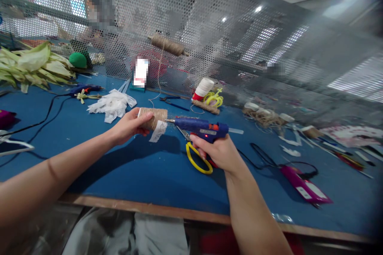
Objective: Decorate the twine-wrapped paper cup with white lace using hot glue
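My left hand (130, 126) is closed round a twine-wrapped cylinder (155, 117) held on its side above the blue table (143, 171). A strip of white lace (158, 131) hangs from the cylinder's underside. My right hand (220, 152) grips a blue hot glue gun (201, 126) whose metal nozzle points left and almost touches the cylinder's right end. Yellow-handled scissors (196, 158) lie on the table just below the gun.
A pile of white lace (112, 104), a second glue gun (85, 89), green leaves (32, 65), a twine spool (166, 45) on a perforated screen, a red-and-white thread cone (203, 88), a pink packet (303, 185) and black cables lie around. The table's wooden front edge (155, 208) is near me.
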The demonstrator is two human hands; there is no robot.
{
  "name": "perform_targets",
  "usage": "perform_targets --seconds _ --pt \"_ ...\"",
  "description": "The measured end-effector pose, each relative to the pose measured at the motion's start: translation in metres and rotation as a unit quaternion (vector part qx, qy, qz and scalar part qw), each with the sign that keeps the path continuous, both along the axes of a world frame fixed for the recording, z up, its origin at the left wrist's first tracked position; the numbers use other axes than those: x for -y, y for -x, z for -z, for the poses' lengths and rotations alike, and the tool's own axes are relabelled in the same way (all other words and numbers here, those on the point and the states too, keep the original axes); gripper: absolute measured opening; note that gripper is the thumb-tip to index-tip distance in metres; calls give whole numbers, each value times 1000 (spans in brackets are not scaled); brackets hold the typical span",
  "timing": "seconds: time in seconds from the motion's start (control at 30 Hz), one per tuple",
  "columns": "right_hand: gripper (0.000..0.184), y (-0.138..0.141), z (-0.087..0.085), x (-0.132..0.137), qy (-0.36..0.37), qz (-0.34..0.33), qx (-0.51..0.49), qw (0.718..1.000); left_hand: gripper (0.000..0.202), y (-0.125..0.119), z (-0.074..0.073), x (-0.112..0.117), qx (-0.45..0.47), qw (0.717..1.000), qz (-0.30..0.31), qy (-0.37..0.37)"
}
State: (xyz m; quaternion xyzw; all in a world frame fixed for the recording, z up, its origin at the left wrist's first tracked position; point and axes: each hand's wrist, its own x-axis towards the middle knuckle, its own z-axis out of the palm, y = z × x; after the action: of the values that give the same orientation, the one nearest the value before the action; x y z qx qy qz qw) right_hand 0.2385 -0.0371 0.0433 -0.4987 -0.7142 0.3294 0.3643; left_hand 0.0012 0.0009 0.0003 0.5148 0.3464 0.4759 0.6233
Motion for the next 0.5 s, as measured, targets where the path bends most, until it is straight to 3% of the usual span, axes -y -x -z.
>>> perform_targets --seconds 0.27,0.5 --pt "22 4 6 0 -29 6 -48 998 34 -1 -2 1 5 1000 2 -4" --pt "21 3 9 -3 12 -23 -53 998 34 -2 -2 3 4 1000 11 -4"
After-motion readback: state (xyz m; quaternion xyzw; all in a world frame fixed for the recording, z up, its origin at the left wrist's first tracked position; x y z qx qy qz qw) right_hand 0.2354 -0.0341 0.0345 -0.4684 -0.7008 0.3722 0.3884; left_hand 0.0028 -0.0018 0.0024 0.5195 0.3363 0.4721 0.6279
